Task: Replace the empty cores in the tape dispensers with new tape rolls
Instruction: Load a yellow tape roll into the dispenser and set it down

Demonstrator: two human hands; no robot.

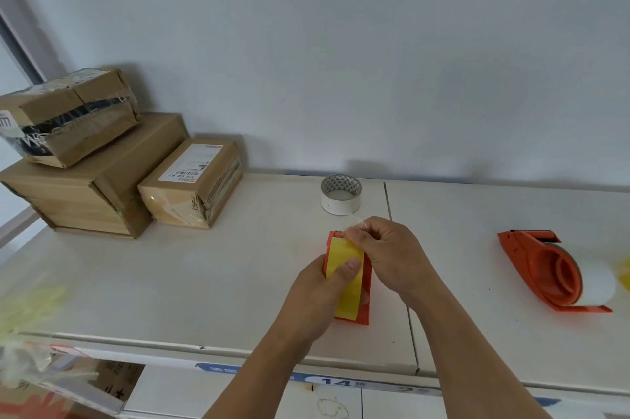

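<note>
An orange tape dispenser point(365, 289) with a yellow tape roll point(344, 258) in it stands on the white shelf point(204, 282). My left hand point(320, 296) grips its left side, thumb pressed on the yellow tape. My right hand point(385, 255) pinches the tape's free end near the dispenser's top edge. A white empty core point(341, 194) stands just behind my hands. To the right lies a second orange dispenser point(545, 268) on its side with a whitish roll in it.
Three taped cardboard parcels point(102, 163) are stacked at the back left against the wall. A seam point(395, 248) divides the shelf surface beside my hands. Below the front edge runs a label strip point(334, 381), with boxes lower left.
</note>
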